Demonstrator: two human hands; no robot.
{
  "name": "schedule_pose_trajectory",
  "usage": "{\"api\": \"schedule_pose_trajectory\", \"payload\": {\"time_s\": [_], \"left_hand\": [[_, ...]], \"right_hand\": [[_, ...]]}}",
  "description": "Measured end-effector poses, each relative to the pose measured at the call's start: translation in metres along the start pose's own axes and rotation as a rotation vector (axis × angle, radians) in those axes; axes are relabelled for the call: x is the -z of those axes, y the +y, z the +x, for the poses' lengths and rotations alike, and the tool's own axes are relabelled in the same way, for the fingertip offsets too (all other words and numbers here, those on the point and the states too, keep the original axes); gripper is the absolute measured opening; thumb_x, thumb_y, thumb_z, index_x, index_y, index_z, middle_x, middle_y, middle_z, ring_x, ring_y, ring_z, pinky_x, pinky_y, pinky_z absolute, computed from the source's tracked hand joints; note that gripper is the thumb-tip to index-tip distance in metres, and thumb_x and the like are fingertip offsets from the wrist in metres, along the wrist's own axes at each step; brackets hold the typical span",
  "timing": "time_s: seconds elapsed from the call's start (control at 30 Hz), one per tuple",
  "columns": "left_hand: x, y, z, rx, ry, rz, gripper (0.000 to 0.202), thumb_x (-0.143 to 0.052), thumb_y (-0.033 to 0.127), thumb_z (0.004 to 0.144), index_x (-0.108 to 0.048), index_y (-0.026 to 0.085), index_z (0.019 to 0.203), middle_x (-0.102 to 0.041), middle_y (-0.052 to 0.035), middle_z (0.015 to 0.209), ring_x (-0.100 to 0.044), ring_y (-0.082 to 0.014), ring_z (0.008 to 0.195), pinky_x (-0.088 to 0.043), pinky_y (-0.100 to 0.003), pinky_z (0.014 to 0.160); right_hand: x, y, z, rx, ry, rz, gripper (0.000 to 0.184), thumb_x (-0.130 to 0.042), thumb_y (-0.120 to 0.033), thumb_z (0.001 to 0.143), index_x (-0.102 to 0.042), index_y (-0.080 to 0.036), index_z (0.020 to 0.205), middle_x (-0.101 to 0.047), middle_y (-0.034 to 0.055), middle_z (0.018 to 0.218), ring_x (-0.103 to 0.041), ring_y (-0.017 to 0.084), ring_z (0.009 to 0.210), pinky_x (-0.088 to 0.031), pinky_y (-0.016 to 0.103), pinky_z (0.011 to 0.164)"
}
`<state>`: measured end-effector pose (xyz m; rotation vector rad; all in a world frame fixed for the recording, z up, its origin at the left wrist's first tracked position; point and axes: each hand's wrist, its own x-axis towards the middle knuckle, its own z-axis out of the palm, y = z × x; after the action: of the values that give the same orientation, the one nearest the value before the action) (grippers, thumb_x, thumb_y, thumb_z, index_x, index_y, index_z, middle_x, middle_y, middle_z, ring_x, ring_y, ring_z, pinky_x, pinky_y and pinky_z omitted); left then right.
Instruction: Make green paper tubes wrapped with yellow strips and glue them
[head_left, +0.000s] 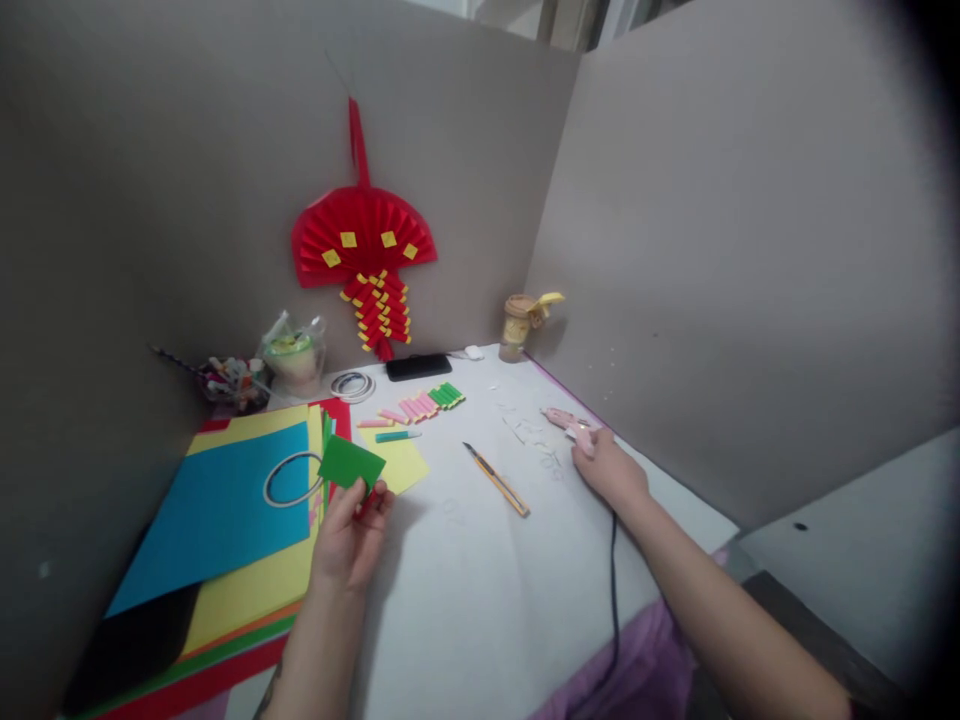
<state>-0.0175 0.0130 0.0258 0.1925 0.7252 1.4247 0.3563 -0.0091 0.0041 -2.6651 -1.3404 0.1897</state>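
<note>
A piece of green paper (352,463) is pinched in my left hand (354,530), raised over the left part of the table. At the right, my right hand (609,468) is closed around the handle of a pink glue gun (568,420), whose dark cord (614,590) runs down past the table's front edge. Between the hands lies a yellow craft knife (496,480). Behind it is a row of small paper rolls, some pink (418,406) and some green (447,396), with yellow ends. A teal pen-like stick (397,436) rests on a yellow sheet (405,462).
Coloured paper sheets (217,500) are stacked at the left, with a tape roll (274,490) on top. More rolls (352,387), a phone (418,368), a lidded cup (516,325) and a bagged cup (294,360) stand along the back. A red paper fan (365,235) hangs on the wall.
</note>
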Motion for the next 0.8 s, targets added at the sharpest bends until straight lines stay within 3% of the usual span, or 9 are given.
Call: {"api": "schedule_pose_trajectory", "payload": {"time_s": [0.13, 0.23, 0.4, 0.57, 0.7, 0.8], "left_hand": [[0.0, 0.002, 0.003, -0.026, -0.004, 0.007, 0.016, -0.065, 0.009, 0.067, -0.064, 0.017, 0.081, -0.066, -0.0018, 0.073, -0.062, -0.0107, 0.06, -0.056, -0.025, 0.061], [-0.002, 0.003, 0.003, -0.024, 0.003, 0.013, 0.012, -0.064, 0.009, 0.069, -0.064, 0.016, 0.078, -0.066, -0.002, 0.071, -0.061, -0.0099, 0.06, -0.055, -0.024, 0.061], [-0.004, 0.003, 0.004, -0.022, 0.021, 0.018, 0.014, -0.064, 0.008, 0.068, -0.064, 0.017, 0.079, -0.066, -0.0015, 0.072, -0.061, -0.0098, 0.059, -0.055, -0.023, 0.06], [-0.004, 0.004, 0.004, -0.018, 0.05, 0.002, 0.013, -0.061, 0.007, 0.07, -0.063, 0.016, 0.079, -0.066, -0.0014, 0.072, -0.061, -0.0095, 0.059, -0.055, -0.023, 0.06], [-0.005, 0.003, 0.003, -0.016, 0.043, 0.006, 0.012, -0.061, 0.009, 0.07, -0.064, 0.017, 0.08, -0.066, -0.0011, 0.071, -0.061, -0.0099, 0.059, -0.055, -0.024, 0.059], [-0.006, 0.001, 0.003, 0.002, 0.041, 0.022, 0.01, -0.062, 0.009, 0.07, -0.063, 0.016, 0.077, -0.066, -0.0011, 0.071, -0.061, -0.0099, 0.058, -0.055, -0.024, 0.059]], "right_hand": [[0.008, 0.016, 0.017, 0.052, 0.098, -0.039, 0.04, -0.038, -0.042, 0.088, -0.042, -0.012, 0.115, -0.066, 0.0169, 0.093, -0.064, 0.028, 0.083, -0.04, 0.031, 0.064], [0.014, 0.029, 0.031, 0.167, 0.151, -0.066, 0.036, -0.037, -0.035, 0.09, -0.045, -0.011, 0.115, -0.065, 0.0178, 0.093, -0.063, 0.028, 0.084, -0.039, 0.031, 0.067], [0.019, 0.04, 0.051, 0.336, 0.15, -0.069, 0.029, -0.044, -0.023, 0.087, -0.049, -0.01, 0.113, -0.062, 0.0175, 0.103, -0.059, 0.026, 0.094, -0.038, 0.029, 0.076], [0.008, 0.038, 0.055, 0.301, 0.184, -0.06, 0.029, -0.04, -0.026, 0.091, -0.047, -0.01, 0.114, -0.061, 0.0165, 0.107, -0.058, 0.025, 0.096, -0.038, 0.028, 0.077], [-0.007, 0.039, 0.046, 0.194, 0.209, -0.06, 0.032, -0.034, -0.028, 0.093, -0.044, -0.008, 0.116, -0.063, 0.017, 0.098, -0.061, 0.024, 0.084, -0.038, 0.028, 0.068], [-0.01, 0.039, 0.04, 0.181, 0.208, -0.075, 0.027, -0.038, -0.028, 0.092, -0.05, -0.009, 0.108, -0.062, 0.0163, 0.093, -0.06, 0.025, 0.082, -0.038, 0.029, 0.068]]}}
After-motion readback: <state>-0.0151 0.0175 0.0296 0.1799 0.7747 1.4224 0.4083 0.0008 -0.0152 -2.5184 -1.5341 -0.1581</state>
